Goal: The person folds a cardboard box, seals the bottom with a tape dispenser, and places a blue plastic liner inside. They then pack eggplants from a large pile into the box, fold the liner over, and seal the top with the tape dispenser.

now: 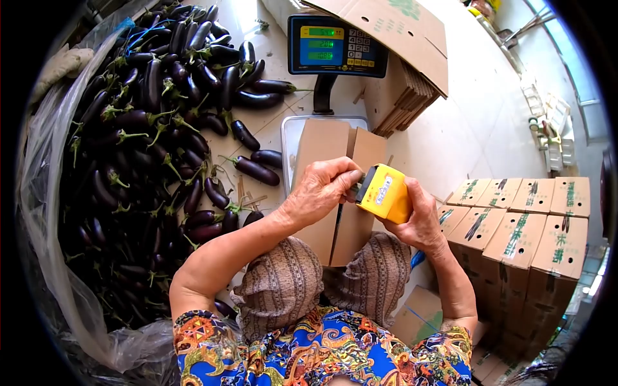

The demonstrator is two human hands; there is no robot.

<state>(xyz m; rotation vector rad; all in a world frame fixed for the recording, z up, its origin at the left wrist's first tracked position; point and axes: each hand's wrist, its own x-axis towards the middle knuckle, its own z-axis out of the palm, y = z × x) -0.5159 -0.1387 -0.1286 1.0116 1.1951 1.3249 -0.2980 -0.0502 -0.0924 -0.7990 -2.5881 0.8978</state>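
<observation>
My right hand (418, 215) is wrapped round a yellow tape dispenser (390, 193) with a dark front edge. The fingers of my left hand (325, 186) are pinched together at that dark edge; what they hold there is too small to make out. Below both hands a cardboard box (322, 145) rests on the metal scale platform (289, 138), its two top flaps lying nearly together with a dark gap between them. The scale display (336, 46) stands behind the box with green digits lit.
A large heap of eggplants (154, 83) fills the left, edged by clear plastic sheeting (48, 212). Loose eggplants (256, 170) lie beside the scale. Flat cardboard (405, 32) leans at the back. Several packed boxes (515, 238) are stacked at the right.
</observation>
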